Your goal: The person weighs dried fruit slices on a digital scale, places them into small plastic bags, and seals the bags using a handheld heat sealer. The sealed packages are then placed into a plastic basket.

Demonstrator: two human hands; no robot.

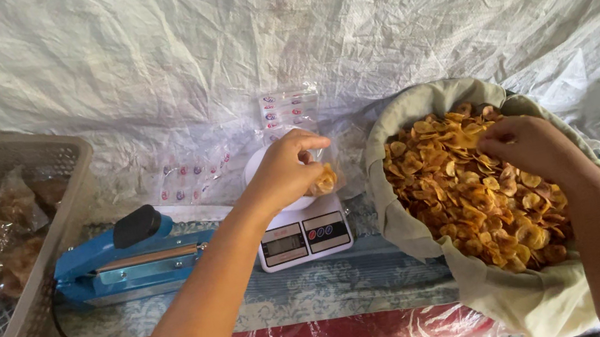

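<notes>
Head view, one entry: my left hand (285, 169) pinched the mouth of a small clear bag (324, 176) of chips, held over the white scale (304, 235) directly beneath it. My right hand (528, 146), fingers curled down, rested in the cloth sack (410, 231) of chips (471, 204), well right of the bag; grip unclear.

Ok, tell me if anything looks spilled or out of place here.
Nothing stands out. The chips stay inside the cloth sack, and the clear bag held by the left hand sits over the scale.
</notes>
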